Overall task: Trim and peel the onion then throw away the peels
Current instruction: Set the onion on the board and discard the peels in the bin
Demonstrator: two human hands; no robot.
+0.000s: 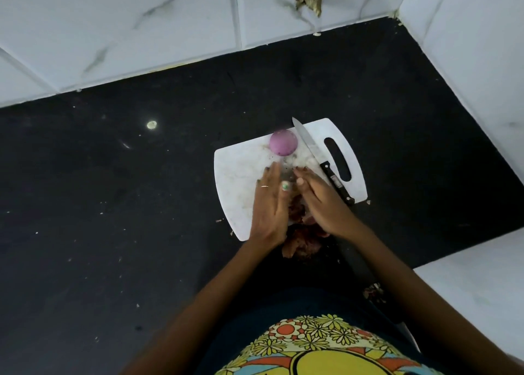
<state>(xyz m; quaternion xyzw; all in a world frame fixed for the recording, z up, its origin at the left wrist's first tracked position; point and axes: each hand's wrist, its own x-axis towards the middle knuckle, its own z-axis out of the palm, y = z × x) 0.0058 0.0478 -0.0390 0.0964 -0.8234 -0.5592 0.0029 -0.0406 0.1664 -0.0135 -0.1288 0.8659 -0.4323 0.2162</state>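
A peeled purple onion (283, 142) sits at the far edge of the white cutting board (235, 176). A black-handled knife (326, 167) lies flat on the board to the right of the onion, with no hand on it. My left hand (269, 204) and my right hand (323, 204) rest edge-down on the board, palms facing each other, fingers straight. Between them, at the board's near edge and spilling onto the counter, lies a heap of brown-red onion peels (300, 241). Neither hand grips anything that I can see.
The board lies on a black stone counter (113, 204) speckled with small crumbs. White marble-look tiled walls (141, 34) rise behind and to the right. A few peel scraps (374, 291) lie at the counter's near right edge.
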